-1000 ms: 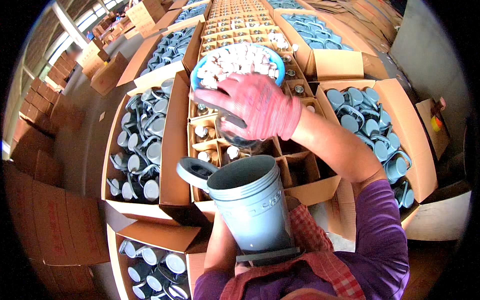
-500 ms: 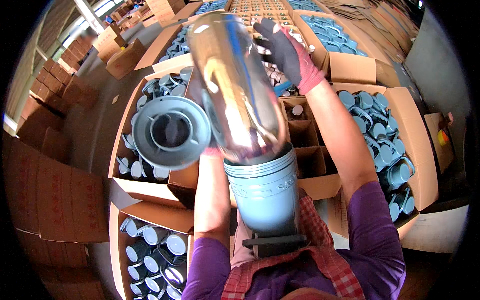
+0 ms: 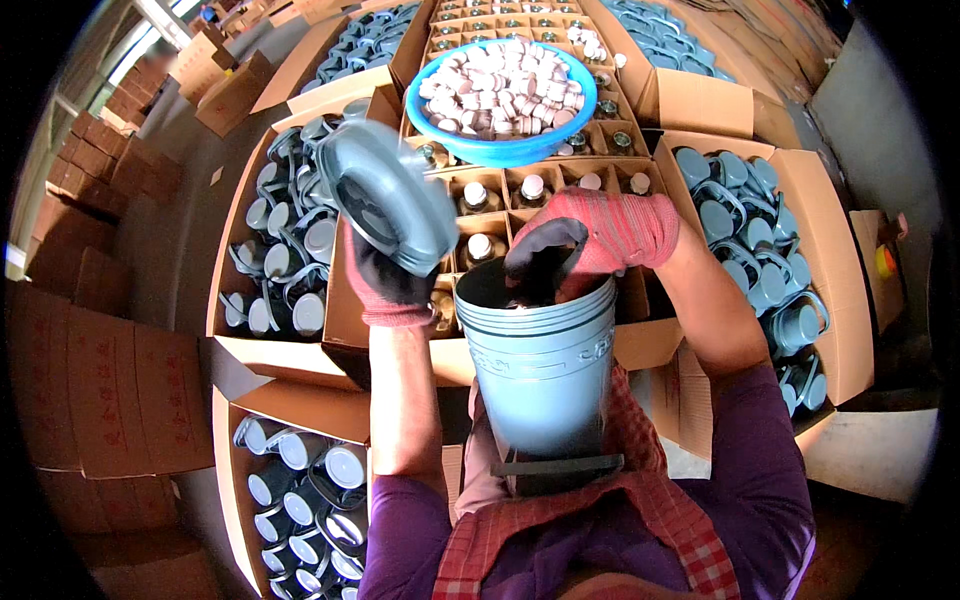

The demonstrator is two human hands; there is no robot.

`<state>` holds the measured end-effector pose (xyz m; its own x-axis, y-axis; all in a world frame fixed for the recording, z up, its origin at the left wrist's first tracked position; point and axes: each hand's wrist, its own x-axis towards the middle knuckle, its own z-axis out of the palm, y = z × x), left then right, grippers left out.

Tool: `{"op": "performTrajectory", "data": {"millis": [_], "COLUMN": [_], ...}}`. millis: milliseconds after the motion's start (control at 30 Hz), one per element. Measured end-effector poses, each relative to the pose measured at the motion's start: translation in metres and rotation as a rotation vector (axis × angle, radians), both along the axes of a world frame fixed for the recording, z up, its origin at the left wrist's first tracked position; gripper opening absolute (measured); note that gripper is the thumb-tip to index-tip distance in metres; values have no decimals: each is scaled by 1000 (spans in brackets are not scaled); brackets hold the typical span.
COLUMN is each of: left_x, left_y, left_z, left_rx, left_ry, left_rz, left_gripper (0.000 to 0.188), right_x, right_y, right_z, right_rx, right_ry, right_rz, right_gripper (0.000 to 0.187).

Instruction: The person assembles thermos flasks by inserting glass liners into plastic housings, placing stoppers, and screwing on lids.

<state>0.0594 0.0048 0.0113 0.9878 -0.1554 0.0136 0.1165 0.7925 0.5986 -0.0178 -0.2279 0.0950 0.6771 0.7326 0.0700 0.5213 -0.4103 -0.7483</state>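
Note:
My left hand [image 3: 388, 285], in a red and black glove, grips a blue-grey plastic thermos top [image 3: 385, 190] with a wide ring-shaped opening, blurred and tilted. Close in front of me an open blue-grey thermos body [image 3: 540, 375] with a threaded rim stands upright on a dark flat support [image 3: 557, 465]. My right hand [image 3: 600, 240], gloved alike, bends down over its mouth. Its thumb and fingers are curled, with their tips inside the rim; what they hold is hidden. The silvery flask does not show now.
Beyond the body is a divided carton with silvery flasks [image 3: 480, 248] capped in white. A blue basin [image 3: 500, 155] of pale stoppers sits behind. Cartons of thermos tops [image 3: 280, 225] stand left and right [image 3: 760, 260]; another [image 3: 300, 500] is at lower left. Stacked brown boxes [image 3: 120, 390] line the left.
The silvery flask above the body has gone from sight. My right hand has come down from the upper right to the body's mouth. The thermos top has tipped and moved up slightly.

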Motion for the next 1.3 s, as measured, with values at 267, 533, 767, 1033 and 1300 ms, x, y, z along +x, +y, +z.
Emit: {"op": "performTrajectory", "data": {"millis": [267, 533, 767, 1033, 1300], "left_x": [-54, -61, -60, -81, -92], "left_y": [-13, -21, -19, -1, 7], "left_z": [29, 41, 31, 74, 90], "left_rx": [741, 358, 283, 683, 1097], "left_ry": [-1043, -672, -1043, -1011, -1340], "left_rz": [185, -304, -156, -268, -105], "left_gripper": [48, 56, 59, 72, 52], "right_x": [-21, -46, -49, -74, -85], "right_y": [5, 11, 19, 1, -3], "right_z": [-71, -100, -84, -58, -23], "right_rx": [1231, 1175, 1193, 913, 544], "right_ry": [61, 108, -89, -51, -294], "right_rz": [-520, -634, -551, -604, -426], "right_gripper": [49, 60, 65, 75, 85]}}
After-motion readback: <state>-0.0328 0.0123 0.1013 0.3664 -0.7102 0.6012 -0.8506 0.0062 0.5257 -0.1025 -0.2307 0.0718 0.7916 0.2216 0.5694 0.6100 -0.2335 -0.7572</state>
